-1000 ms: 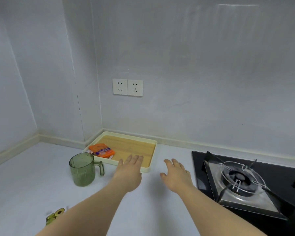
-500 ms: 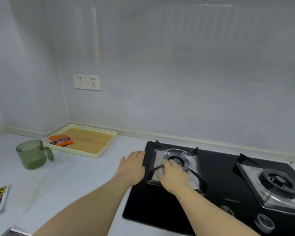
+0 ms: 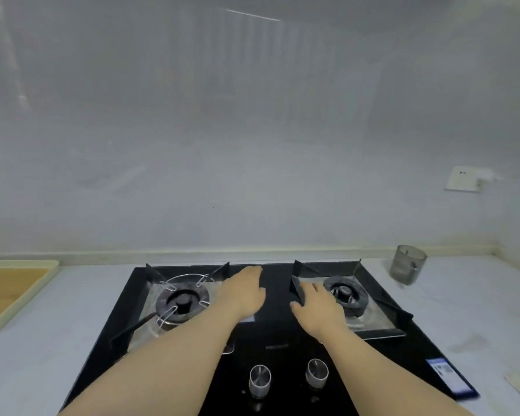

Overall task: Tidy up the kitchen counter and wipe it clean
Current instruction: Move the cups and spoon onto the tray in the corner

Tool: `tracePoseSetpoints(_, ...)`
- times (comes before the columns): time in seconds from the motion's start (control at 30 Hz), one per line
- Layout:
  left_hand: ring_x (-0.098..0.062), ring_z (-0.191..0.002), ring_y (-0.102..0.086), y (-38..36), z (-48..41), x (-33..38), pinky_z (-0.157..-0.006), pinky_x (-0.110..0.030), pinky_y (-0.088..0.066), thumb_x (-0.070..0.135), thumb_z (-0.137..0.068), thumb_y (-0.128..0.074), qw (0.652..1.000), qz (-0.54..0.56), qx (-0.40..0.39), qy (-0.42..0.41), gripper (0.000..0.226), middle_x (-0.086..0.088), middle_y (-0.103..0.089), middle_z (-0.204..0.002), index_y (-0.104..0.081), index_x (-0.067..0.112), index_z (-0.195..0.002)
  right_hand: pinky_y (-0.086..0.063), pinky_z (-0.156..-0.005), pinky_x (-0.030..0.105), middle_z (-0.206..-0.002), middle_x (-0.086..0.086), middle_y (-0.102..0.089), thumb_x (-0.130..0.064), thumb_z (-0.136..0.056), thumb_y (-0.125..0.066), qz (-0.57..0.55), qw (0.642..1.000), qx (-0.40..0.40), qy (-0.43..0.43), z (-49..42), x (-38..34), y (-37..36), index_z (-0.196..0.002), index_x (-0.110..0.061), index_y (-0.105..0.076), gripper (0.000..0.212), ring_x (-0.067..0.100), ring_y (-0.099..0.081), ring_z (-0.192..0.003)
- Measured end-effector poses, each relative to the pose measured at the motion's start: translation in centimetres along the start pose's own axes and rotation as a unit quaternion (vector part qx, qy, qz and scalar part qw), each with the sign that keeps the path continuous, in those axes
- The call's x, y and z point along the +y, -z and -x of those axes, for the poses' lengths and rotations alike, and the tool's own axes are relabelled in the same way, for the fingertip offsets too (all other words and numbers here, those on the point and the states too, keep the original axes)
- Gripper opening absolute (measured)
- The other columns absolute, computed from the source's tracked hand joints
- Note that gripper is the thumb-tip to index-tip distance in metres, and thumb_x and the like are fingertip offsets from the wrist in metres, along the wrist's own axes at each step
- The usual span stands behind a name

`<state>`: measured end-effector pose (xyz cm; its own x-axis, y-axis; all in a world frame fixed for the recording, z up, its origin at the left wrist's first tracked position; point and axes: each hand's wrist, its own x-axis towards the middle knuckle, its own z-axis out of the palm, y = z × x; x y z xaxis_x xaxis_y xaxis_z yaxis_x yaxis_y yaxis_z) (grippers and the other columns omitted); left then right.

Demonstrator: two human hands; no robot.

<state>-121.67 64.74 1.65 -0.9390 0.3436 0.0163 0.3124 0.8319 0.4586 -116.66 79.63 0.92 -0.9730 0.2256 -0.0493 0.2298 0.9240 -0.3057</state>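
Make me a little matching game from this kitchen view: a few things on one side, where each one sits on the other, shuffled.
Things:
1. tray
2. cup
3. knobs
4. left hand

Places:
A. near edge of the stove
B. far left of the counter
C. between the two burners
D. right of the stove

Pairs: 1-B, 2-D, 3-A, 4-C

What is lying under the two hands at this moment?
Under both hands is the black gas hob. The left hand is over the glass between the burners. The right hand overlaps the right burner tray's edge. Any contact with the surface is hidden.
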Motion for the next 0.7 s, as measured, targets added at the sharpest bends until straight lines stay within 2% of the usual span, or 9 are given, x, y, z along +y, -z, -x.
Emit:
tracePoseSetpoints(0.07, -0.02, -0.139, -0.032, -0.8, -2.4, 2.1, -0.111, -0.032, -0.03, 0.027, -0.098, -0.04, 0.999, 0.018, -0.015, -0.026, 0.054, -0.001, -0.027, -0.154, -0.024, 0.016, -0.148, -0.033, -0.109, 0.041, -0.152, 0.005, -0.028, -0.037, -0.096, -0.04, -0.003, 0.999, 0.013, -0.031, -1.2, 1.9, 1.2, -0.145, -0.019, -0.028, 0.053, 0.028, -0.03, -0.138)
tracePoseSetpoints(0.17, -0.021, -0.133, -0.041, -2.2, -5.4, 5.3, -0.105, -0.03, -0.035, 0.027, -0.097, -0.042, 0.995, 0.092, -0.029, -0.025, 0.05, -0.003, -0.04, -0.147, -0.033, 0.016, -0.145, -0.037, -0.106, 0.041, -0.147, 0.004, -0.035, -0.034, -0.094, -0.041, -0.016, 0.996, 0.043, -0.073, -2.3, 4.9, 2.3, -0.138, -0.02, -0.038, 0.047, 0.026, -0.036, -0.132)
tracePoseSetpoints(0.33, -0.021, -0.129, -0.045, -5.0, -8.2, 9.6, -0.103, -0.03, -0.037, 0.027, -0.095, -0.044, 0.99, 0.095, -0.086, -0.056, 0.05, -0.004, -0.042, -0.146, -0.037, 0.017, -0.143, -0.034, -0.107, 0.04, -0.148, 0.004, -0.032, -0.034, -0.095, -0.043, -0.049, 0.988, 0.048, -0.141, -2.3, 9.5, 2.4, -0.144, -0.02, -0.031, 0.052, 0.026, -0.036, -0.134)
tracePoseSetpoints(0.47, -0.021, -0.122, -0.05, -7.1, -9.8, 13.1, -0.098, -0.032, -0.04, 0.023, -0.096, -0.044, 0.99, 0.084, -0.087, -0.078, 0.039, -0.005, -0.053, -0.135, -0.046, 0.015, -0.134, -0.036, -0.104, 0.04, -0.146, 0.005, -0.034, -0.033, -0.096, -0.041, -0.07, 0.981, 0.064, -0.169, -3.1, 13.8, 3.4, -0.144, -0.018, -0.031, 0.051, 0.027, -0.038, -0.131)
tracePoseSetpoints(0.57, -0.02, -0.122, -0.05, -9.3, -11.4, 15.7, -0.096, -0.029, -0.04, 0.02, -0.095, -0.043, 0.988, 0.098, -0.087, -0.079, 0.042, -0.003, -0.051, -0.138, -0.043, 0.019, -0.138, -0.037, -0.103, 0.039, -0.144, 0.005, -0.036, -0.033, -0.095, -0.042, -0.089, 0.978, 0.073, -0.177, -4.5, 17.4, 4.2, -0.144, -0.019, -0.03, 0.052, 0.028, -0.04, -0.128)
tracePoseSetpoints(0.7, -0.022, -0.121, -0.053, -13.0, -14.1, 19.5, -0.1, -0.029, -0.041, 0.024, -0.096, -0.044, 0.988, 0.12, -0.084, -0.057, 0.044, -0.005, -0.054, -0.135, -0.041, 0.018, -0.139, -0.037, -0.105, 0.039, -0.144, 0.009, -0.038, -0.031, -0.095, -0.046, -0.195, 0.96, 0.069, -0.189, -6.7, 21.9, 4.9, -0.143, -0.015, -0.033, 0.053, 0.028, -0.042, -0.129)
